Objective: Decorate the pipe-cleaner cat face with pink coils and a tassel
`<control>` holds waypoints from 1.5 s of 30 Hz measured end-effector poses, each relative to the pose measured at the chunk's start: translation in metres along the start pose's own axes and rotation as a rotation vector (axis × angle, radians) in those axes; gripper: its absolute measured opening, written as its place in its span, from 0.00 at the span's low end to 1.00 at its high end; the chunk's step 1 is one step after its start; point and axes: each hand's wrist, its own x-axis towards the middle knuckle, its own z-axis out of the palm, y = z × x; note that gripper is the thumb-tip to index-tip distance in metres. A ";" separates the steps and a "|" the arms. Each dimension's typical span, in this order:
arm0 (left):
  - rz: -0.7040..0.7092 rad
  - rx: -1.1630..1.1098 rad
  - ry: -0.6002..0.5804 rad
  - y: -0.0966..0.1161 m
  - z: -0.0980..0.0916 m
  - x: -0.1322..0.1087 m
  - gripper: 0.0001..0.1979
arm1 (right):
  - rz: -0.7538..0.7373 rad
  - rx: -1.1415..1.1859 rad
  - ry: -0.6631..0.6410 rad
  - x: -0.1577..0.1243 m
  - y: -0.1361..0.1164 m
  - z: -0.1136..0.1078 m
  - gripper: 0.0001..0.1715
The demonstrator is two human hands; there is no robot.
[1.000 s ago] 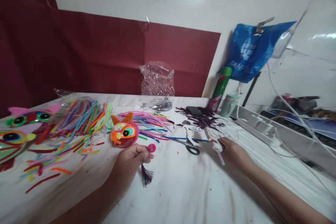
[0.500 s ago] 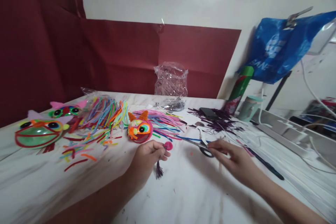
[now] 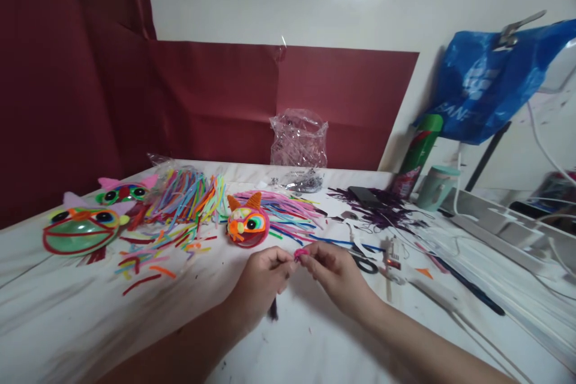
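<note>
A small pink round piece (image 3: 300, 254) with a dark tassel (image 3: 273, 310) hanging below, above the white table.

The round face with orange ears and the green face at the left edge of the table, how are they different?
The round face with orange ears is pink and orange, ball-like, and close to the hands. The green face is wider, flatter, outlined in red, with pale pink ears, and lies far to the left. Both have big dark eyes and rest on the white table.

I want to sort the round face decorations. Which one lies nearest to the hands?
The pink one with orange ears, just beyond the left hand. The green one and the pink-eared one lie far left.
</note>
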 end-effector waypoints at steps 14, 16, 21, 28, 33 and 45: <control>-0.071 -0.126 -0.052 -0.011 -0.001 0.004 0.11 | -0.043 -0.102 0.039 -0.005 0.001 0.002 0.13; -0.050 -0.074 -0.041 -0.010 -0.001 0.004 0.11 | -0.026 -0.083 0.051 -0.005 0.000 0.003 0.13; -0.011 0.132 0.038 -0.003 0.000 0.001 0.12 | 0.052 -0.012 0.059 -0.006 0.001 0.007 0.14; 0.063 0.218 0.052 0.000 0.002 0.001 0.11 | 0.182 0.269 -0.047 -0.004 0.003 0.007 0.21; 0.067 0.139 0.040 0.000 0.002 0.002 0.10 | 0.219 0.411 -0.033 -0.004 0.002 0.009 0.21; 0.135 0.069 -0.038 -0.002 0.002 0.000 0.09 | 0.246 0.573 -0.008 -0.004 -0.002 0.007 0.20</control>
